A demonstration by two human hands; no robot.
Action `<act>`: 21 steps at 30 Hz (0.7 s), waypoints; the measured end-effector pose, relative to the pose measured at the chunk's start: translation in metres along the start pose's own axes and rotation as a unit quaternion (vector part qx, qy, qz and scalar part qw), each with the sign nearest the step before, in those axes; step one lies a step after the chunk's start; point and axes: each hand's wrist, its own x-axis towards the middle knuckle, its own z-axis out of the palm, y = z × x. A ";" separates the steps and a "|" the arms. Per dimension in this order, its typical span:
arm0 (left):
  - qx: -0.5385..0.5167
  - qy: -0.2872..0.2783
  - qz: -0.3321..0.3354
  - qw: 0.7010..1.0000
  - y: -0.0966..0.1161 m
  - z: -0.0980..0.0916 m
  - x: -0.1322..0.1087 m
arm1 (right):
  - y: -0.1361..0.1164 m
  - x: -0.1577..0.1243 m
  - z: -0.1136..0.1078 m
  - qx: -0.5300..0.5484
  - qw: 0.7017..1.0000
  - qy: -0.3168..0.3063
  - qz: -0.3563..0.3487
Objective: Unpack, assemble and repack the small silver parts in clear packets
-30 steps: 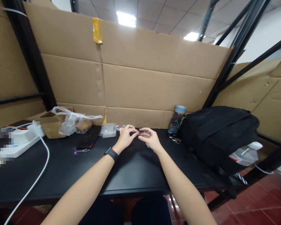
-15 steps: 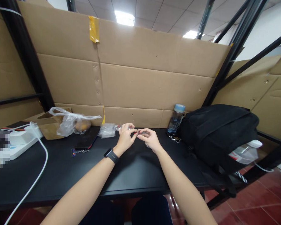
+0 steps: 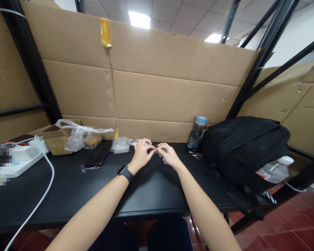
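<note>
Over the middle of the black desk, my left hand (image 3: 142,154) and my right hand (image 3: 169,156) meet at the fingertips. My left thumb and finger pinch a small red item (image 3: 153,149), too small for me to name. The right fingers are pinched at its other end, where something thin and shiny shows; a clear, glossy bit (image 3: 164,160) peeks out below them. Just beyond the left hand lie small clear packets with red bits (image 3: 133,142), partly covered by the fingers. A dark watch (image 3: 125,173) is on my left wrist.
Clear plastic bags (image 3: 120,145) lie left of my hands, near a dark phone-like slab (image 3: 97,155) with a chained charm (image 3: 83,169). A tied bag with round fruit (image 3: 92,140) and a power strip (image 3: 28,164) sit farther left. Rightward stand a water bottle (image 3: 196,134) and black backpack (image 3: 246,150).
My fingertips have shifted slightly, with the right hand turned a little and the thin shiny part now upright between the hands. The surrounding things stay put.
</note>
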 end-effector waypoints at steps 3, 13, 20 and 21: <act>0.001 -0.013 0.006 1.000 -0.003 -0.001 0.002 | 0.001 0.000 -0.002 -0.047 0.999 -0.002 -0.024; 0.111 -0.081 0.021 0.990 -0.031 0.004 -0.002 | -0.005 -0.007 -0.021 -0.245 0.958 -0.108 -0.106; 0.173 -0.200 0.136 0.955 -0.031 0.030 0.003 | -0.010 -0.010 -0.035 -0.263 0.942 -0.202 -0.041; 0.172 -0.206 0.141 0.953 -0.030 0.032 0.003 | -0.010 -0.010 -0.036 -0.267 0.939 -0.212 -0.038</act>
